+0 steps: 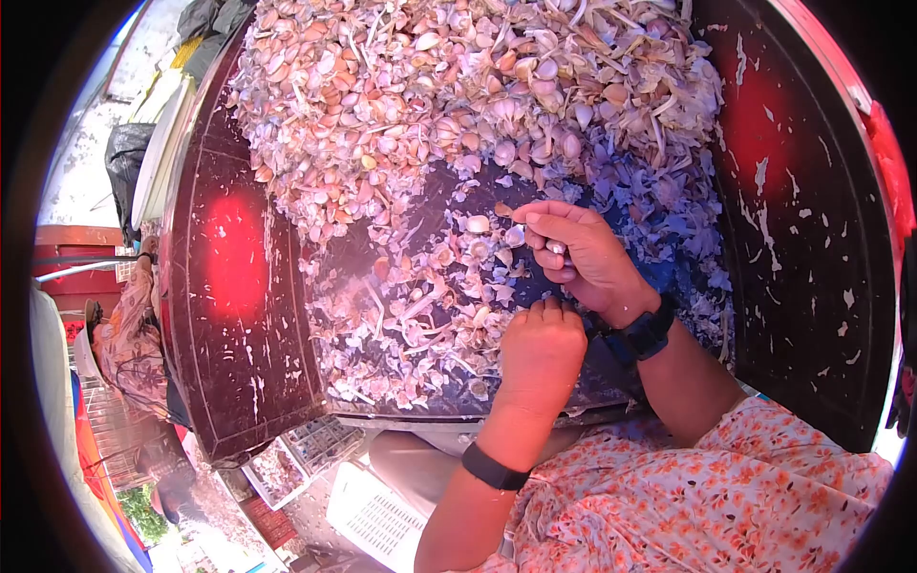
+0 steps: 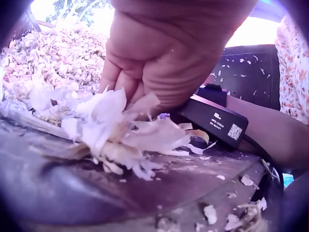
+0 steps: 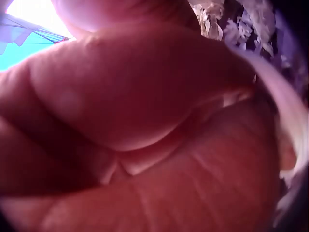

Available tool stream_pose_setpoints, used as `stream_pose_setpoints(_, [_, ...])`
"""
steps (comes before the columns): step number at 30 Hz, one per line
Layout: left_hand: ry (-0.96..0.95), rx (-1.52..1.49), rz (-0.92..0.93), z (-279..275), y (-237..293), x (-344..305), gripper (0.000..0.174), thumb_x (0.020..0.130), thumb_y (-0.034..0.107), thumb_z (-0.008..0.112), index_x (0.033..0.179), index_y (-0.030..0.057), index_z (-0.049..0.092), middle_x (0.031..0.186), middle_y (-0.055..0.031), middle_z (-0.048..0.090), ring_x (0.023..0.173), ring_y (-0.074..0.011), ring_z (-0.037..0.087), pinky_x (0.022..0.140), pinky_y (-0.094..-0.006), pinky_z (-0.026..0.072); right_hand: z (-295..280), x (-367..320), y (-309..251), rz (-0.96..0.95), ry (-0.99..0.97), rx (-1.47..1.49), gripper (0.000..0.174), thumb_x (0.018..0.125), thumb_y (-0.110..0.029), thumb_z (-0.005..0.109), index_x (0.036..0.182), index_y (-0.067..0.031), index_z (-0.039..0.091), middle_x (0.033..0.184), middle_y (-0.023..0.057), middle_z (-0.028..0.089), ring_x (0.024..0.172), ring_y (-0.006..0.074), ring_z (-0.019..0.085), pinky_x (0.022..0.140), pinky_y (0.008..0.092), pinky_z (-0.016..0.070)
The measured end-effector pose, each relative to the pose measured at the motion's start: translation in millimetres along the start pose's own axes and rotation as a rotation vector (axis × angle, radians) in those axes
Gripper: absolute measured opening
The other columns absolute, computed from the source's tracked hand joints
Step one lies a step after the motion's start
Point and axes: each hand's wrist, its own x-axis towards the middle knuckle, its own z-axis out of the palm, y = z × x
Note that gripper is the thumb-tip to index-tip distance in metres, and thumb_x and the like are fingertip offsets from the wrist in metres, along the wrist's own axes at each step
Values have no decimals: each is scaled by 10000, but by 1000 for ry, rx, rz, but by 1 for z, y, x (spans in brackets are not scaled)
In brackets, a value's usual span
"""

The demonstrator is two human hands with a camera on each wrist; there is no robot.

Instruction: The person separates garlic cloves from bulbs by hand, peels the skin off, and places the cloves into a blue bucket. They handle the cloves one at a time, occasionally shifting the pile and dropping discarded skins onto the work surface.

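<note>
Gripping a small pale piece in the curled right hand, low over loose garlic skins on a dark table — clove heap just beyond. Left hand fisted, knuckles down on the skins — contents impossible to tell.

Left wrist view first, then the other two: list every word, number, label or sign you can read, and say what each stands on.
Black wrist device, white print: two short lines, too small and blurred to read.
Same device, square code: a scan pattern only, no legible letters.
Head view, left wristband and dark tray: no text shows.
Right wrist view: none.
</note>
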Motion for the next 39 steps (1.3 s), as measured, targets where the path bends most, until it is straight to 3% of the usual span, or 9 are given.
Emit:
stream_pose_setpoints(7, [-156, -79, -139, -26, -20, 14, 111, 683, 43, 611, 791, 25, 626, 848, -124, 655, 718, -247, 638, 651, -337, 495, 1, 0, -1, 6, 8, -27, 149, 880, -85, 541, 1003, -10, 580, 717, -12, 515, 498, 15, 430, 389, 142, 269])
stream_pose_setpoints(9, [110, -370, -380, -38, -26, 14, 159, 752, 55, 629, 899, -5, 645, 874, -152, 661, 759, -272, 655, 673, -343, 505, 0, 1, 2, -11, 0, -112, 203, 891, -156, 543, 1023, -10, 589, 714, -25, 512, 502, 16, 435, 394, 145, 273])
stream_pose_setpoints(15, [382, -363, -327, -59, -34, 6, 216, 855, 166, 575, 1010, 18, 601, 948, -141, 646, 749, -286, 644, 639, -331, 519, -6, 5, 11, 318, -298, 298, 265, 933, -225, 468, 999, 16, 555, 781, 43, 562, 526, 41, 460, 383, 139, 325])
stream_pose_setpoints(17, [181, -392, -401, -62, -20, -17, 244, 843, 142, 572, 1052, 18, 590, 1027, -144, 633, 858, -284, 639, 751, -341, 512, -15, 11, 13, 345, -329, 420, 251, 934, -202, 455, 1003, 19, 552, 789, 64, 561, 540, 49, 465, 384, 133, 353])
stream_pose_setpoints(19, [42, -220, -107, -35, -17, -41, 253, 830, 104, 558, 1064, 17, 594, 1104, -144, 606, 999, -298, 594, 865, -377, 467, -20, 14, 14, 306, -381, 609, 249, 927, -171, 453, 1039, 39, 526, 858, 94, 534, 564, 73, 467, 360, 143, 349])
stream_pose_setpoints(22, [-1, -62, -229, -9, -43, -71, 277, 817, 82, 548, 1084, 24, 594, 1164, -154, 575, 1082, -310, 543, 926, -407, 422, -13, 8, 6, 264, -257, 541, 221, 918, -147, 465, 1042, 22, 535, 864, 87, 520, 591, 75, 463, 386, 148, 386])
stream_pose_setpoints(27, [129, -126, -535, -9, -70, -86, 279, 828, 81, 534, 1093, 18, 594, 1182, -160, 565, 1097, -314, 536, 950, -401, 410, -6, 6, 3, 234, -215, 608, 208, 919, -129, 468, 1047, 12, 550, 852, 72, 505, 633, 80, 469, 430, 170, 439])
stream_pose_setpoints(30, [74, -8, -412, -1, -68, -86, 268, 826, 64, 533, 1082, 17, 597, 1164, -161, 575, 1080, -319, 545, 914, -404, 439, -19, 14, 9, 231, -394, 742, 208, 930, -124, 453, 1057, 2, 558, 826, 56, 495, 639, 82, 467, 430, 171, 438])
stream_pose_setpoints(39, [130, 17, -342, 0, -68, -50, 288, 776, 61, 547, 1057, 9, 590, 1100, -148, 601, 1042, -297, 573, 862, -371, 461, -15, 9, 8, 221, -334, 605, 183, 912, -122, 492, 1030, 6, 547, 768, 36, 471, 616, 68, 449, 406, 146, 410])
